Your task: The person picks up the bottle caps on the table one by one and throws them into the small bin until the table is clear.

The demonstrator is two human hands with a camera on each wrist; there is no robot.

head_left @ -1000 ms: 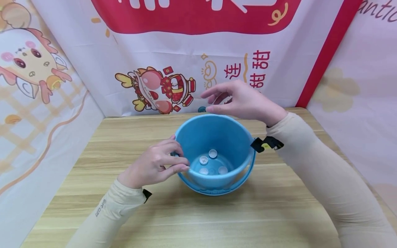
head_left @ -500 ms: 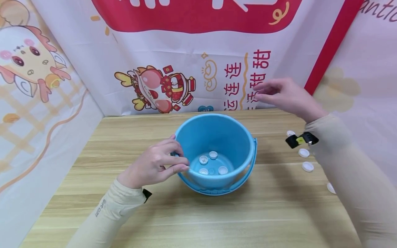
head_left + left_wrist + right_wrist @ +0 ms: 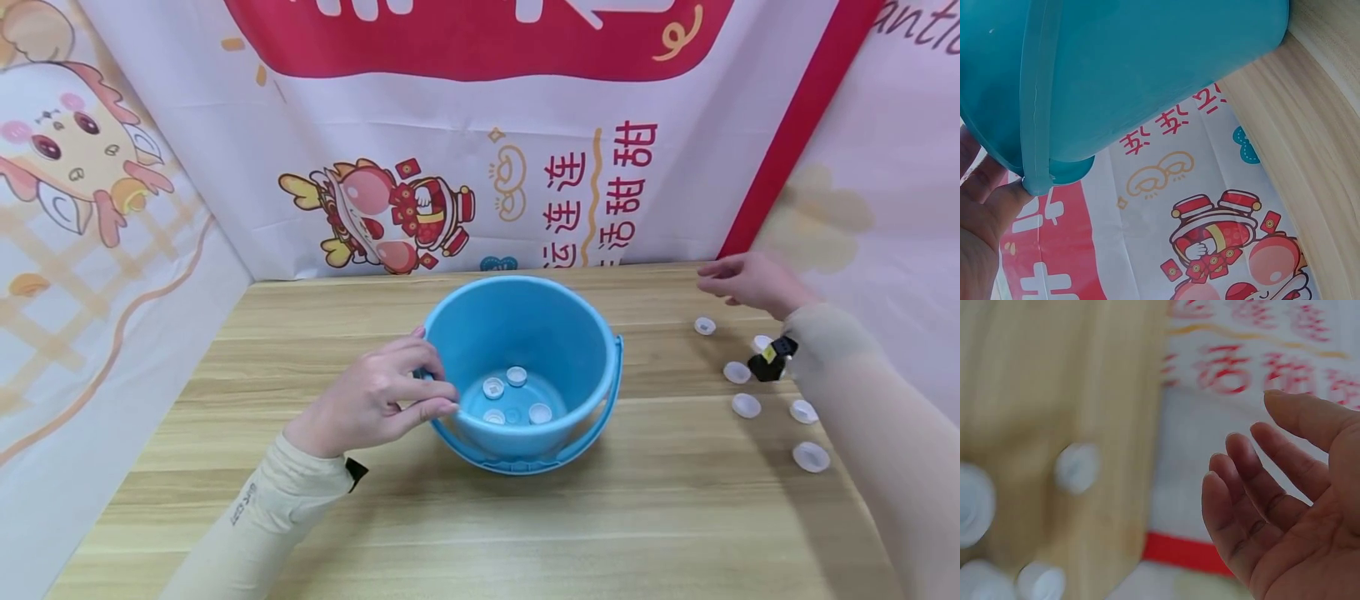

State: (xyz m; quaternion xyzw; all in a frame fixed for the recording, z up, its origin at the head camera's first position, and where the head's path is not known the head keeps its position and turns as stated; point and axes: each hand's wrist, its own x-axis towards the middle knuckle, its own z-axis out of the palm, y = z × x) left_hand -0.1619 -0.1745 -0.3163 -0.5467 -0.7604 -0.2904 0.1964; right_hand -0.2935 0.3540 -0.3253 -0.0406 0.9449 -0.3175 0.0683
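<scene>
A blue bucket (image 3: 525,333) stands upright mid-table, its handle (image 3: 517,467) lowered to the near side. On its bottom lie several white bottle caps (image 3: 516,377). My left hand (image 3: 382,392) grips the bucket's left rim; in the left wrist view, the thumb and fingers (image 3: 1007,200) meet the rim beside the handle's end. My right hand (image 3: 757,283) hovers over the far right of the table with nothing in it, its fingers (image 3: 1260,481) loosely bent and spread from the thumb. Closest below it is a white cap (image 3: 704,326) on the table.
Several more white caps (image 3: 746,406) are scattered along the table's right side, some partly behind the right wrist. Printed cloth walls (image 3: 480,167) rise at the back and both sides of the wooden table (image 3: 337,533).
My right hand has moved from above the bucket to the right and down toward the caps, bringing more of them into view. My left hand stays on the rim.
</scene>
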